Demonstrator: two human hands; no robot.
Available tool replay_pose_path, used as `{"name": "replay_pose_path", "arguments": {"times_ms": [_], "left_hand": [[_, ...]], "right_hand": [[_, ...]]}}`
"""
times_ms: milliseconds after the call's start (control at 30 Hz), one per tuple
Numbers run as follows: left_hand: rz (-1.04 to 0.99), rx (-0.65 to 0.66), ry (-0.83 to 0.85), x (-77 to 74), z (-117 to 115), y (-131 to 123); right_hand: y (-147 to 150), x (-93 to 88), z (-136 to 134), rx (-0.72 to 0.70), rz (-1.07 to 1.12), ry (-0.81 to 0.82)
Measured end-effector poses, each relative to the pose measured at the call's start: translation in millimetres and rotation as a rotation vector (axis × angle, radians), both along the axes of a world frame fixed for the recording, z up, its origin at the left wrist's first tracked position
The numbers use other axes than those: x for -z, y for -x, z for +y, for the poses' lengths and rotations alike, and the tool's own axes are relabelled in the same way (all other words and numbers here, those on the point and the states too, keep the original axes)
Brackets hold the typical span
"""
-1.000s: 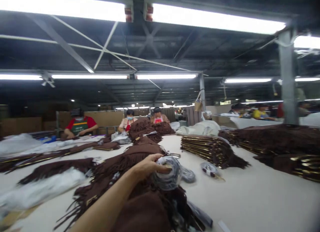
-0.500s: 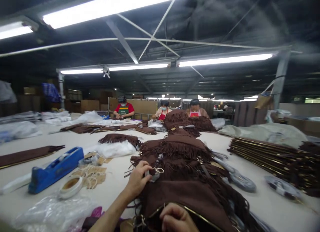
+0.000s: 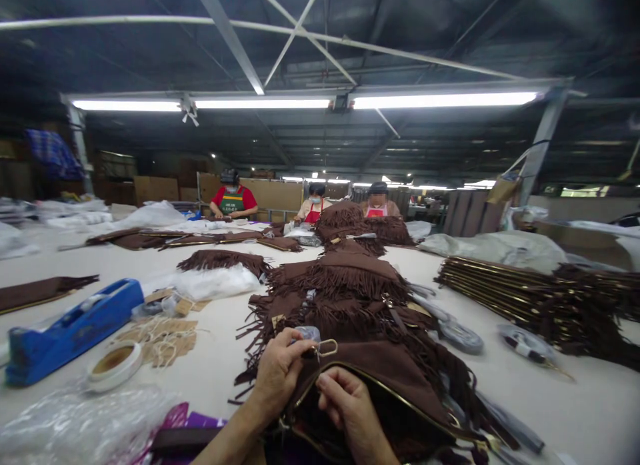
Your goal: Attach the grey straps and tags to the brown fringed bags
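A brown suede-like bag [image 3: 395, 368] lies in front of me, its gold zipper [image 3: 395, 391] unzipped and its mouth gaping towards me. With fingers closed, my left hand [image 3: 277, 368] holds a plastic-wrapped strap [image 3: 309, 333] above the bag's left end; a gold metal clasp [image 3: 329, 347] sticks out to the right of the fingers. My right hand [image 3: 350, 405] is closed in a pinch at the upper rim of the opening, and its lower fingers reach over the dark inside. Exactly what the fingertips grip there is partly hidden.
More fringed brown bags [image 3: 345, 278] are piled beyond. On the left are a blue tape dispenser [image 3: 75, 331], a tape roll [image 3: 114, 365], tags with string [image 3: 160, 338] and clear plastic [image 3: 75, 425]. A zippered stack [image 3: 525, 298] lies right. Three people sit across the table.
My view has tilted down and turned right. My right hand has moved up to the rim of the bag, whose mouth now gapes wider. My left hand still holds the wrapped strap.
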State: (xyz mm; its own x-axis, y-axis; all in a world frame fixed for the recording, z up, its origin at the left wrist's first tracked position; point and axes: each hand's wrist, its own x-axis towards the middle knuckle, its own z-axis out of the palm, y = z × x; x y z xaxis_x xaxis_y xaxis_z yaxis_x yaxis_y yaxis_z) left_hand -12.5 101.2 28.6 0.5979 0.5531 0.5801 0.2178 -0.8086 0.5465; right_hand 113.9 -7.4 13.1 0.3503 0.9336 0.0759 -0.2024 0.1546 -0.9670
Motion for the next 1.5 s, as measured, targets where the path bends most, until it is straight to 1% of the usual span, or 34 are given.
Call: {"name": "replay_pose_path", "arguments": {"times_ms": [133, 267, 500, 567, 733, 833, 900, 933, 1033, 1100, 1167, 1233, 1300, 1400, 1433, 1500], "left_hand": [[-0.034, -0.016, -0.071, 4.5, -1, -3], [-0.036, -0.046, -0.192, 4.0, -1, -3], [-0.027, -0.225, -0.41, -2.1, -7, -2], [-0.026, -0.252, -0.47, -4.2, -9, -2], [-0.058, -0.245, -0.578, -6.3, -12, -2], [-0.069, -0.165, -0.598, -7.7, -16, -2], [-0.061, -0.088, -0.558, -10.9, -19, -1], [-0.05, -0.048, -0.508, -13.3, -21, 0], [0.005, 0.072, -0.249, -22.9, -25, 2], [0.022, 0.121, -0.058, -29.5, -25, 2], [0.025, 0.108, 0.089, -34.6, -25, -2], [0.02, 0.054, 0.175, -37.5, -25, -9], [0.008, 0.023, 0.211, -37.7, -26, -18], [-0.057, 0.011, 0.241, -34.0, -25, -29], [-0.102, 0.007, 0.249, -32.2, -24, -31], [-0.22, -0.003, 0.252, -29.2, -19, -31]], "right_hand": [[2, -1.6, 2, 0.013, 0.006, 0.022], [2, -0.5, 4, 0.019, 0.009, 0.038], [3, 2.7, 4, 0.012, 0.028, 0.019], [4, 3.5, 4, 0.003, 0.035, 0.012], [5, 4.4, 5, 0.017, 0.036, 0.003], [5, 5.4, 7, 0.028, 0.046, 0.008], [4, 6.8, 8, 0.036, 0.045, 0.011], [4, 7.5, 9, 0.042, 0.044, 0.009], [2, 8.8, 10, 0.055, 0.045, -0.003], [2, 8.6, 9, 0.057, 0.039, 0.002], [2, 7.8, 8, 0.052, 0.024, 0.014], [3, 6.8, 9, 0.049, 0.01, 0.026], [3, 6.0, 10, 0.049, -0.01, 0.037], [1, 6.7, 10, 0.075, -0.067, 0.029], [0, 7.9, 9, 0.103, -0.106, 0.013], [-3, 11.5, 3, 0.226, -0.227, -0.026]]}}
